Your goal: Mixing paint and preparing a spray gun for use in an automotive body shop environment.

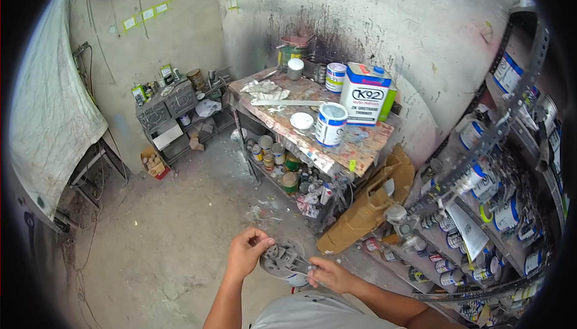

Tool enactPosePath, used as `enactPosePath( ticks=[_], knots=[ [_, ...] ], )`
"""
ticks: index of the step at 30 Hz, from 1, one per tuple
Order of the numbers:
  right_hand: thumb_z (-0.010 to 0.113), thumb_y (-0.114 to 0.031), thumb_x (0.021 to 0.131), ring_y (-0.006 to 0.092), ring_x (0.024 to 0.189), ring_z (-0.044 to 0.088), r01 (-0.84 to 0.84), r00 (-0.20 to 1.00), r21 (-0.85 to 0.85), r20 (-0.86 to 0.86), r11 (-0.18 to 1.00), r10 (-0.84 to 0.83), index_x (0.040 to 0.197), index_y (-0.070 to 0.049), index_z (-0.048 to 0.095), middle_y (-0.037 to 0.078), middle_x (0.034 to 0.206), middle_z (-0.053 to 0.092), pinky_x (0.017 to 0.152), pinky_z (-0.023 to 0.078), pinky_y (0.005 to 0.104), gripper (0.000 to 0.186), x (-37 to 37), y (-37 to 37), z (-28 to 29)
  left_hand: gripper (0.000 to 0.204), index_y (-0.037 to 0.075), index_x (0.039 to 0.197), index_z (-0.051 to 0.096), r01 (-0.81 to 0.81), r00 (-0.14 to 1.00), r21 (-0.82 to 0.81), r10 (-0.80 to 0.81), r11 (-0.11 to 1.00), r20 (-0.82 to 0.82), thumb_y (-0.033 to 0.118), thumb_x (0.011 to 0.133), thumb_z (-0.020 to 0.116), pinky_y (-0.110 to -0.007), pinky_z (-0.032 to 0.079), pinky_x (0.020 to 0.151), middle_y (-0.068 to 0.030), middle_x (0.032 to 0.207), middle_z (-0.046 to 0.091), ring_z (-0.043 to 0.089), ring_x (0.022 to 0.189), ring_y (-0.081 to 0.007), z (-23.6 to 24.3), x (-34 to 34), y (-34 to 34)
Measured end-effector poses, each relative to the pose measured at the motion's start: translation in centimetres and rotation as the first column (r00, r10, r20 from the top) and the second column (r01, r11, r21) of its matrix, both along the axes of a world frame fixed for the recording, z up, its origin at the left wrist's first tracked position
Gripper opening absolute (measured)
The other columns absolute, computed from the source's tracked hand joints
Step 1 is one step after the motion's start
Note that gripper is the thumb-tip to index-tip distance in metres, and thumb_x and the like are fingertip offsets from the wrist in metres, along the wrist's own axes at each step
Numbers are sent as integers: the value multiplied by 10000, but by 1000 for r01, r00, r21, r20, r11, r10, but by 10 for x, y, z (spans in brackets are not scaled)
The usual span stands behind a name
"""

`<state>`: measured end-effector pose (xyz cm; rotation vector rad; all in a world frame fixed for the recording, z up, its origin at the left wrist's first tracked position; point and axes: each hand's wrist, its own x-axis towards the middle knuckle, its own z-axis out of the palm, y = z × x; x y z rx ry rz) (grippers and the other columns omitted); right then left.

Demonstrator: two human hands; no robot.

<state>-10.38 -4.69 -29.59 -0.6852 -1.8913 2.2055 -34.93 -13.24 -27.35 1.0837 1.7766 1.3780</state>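
In front of my body is a paint can (297, 280) with a white and blue side, mostly hidden beneath a paint-stained grey mixing lid (282, 258). The lid carries raised metal fittings and a handle pointing right. At its left edge, my left hand (245, 252) has thumb and fingertips pinched together on a part too small to make out. My right hand (330, 274) is closed around the lid's handle end. Its fingers partly cover the handle.
A paint-spattered workbench (279, 88) bears an open can (331, 124), a white lid (302, 121), a rectangular thinner tin (365, 94) and a long flat stick (294, 103). Shelves of cans (506, 215) rise close on my right, beside a brown cardboard piece (360, 209).
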Motion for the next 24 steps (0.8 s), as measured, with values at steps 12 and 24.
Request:
enactPosePath(
  ticks=[12, 24],
  knots=[
    [564, -448, 1002, 172, 633, 586, -37, 999, 125, 15, 991, 35, 906, -43, 577, 62, 667, 579, 604, 456, 355, 416, -164, 116, -14, 99, 44, 866, 765, -206, 831, -10, 170, 978, -530, 50, 770, 788, -384, 464, 979, -148, 1139, 692, 582, 1201, -283, 41, -115, 64],
    [576, -371, 988, 351, 682, 585, 49, 999, 317, -15, 947, -47, 971, -25, 511, 195, 758, 554, 634, 440, 425, 352, -199, 200, 19, 110, 42, 831, 767, 194, 914, -15, -187, 981, -359, 149, 815, 791, -463, 416, 1063, -78, 1202, 711, 578, 1221, -345, 50, -194, 202]
  ],
)
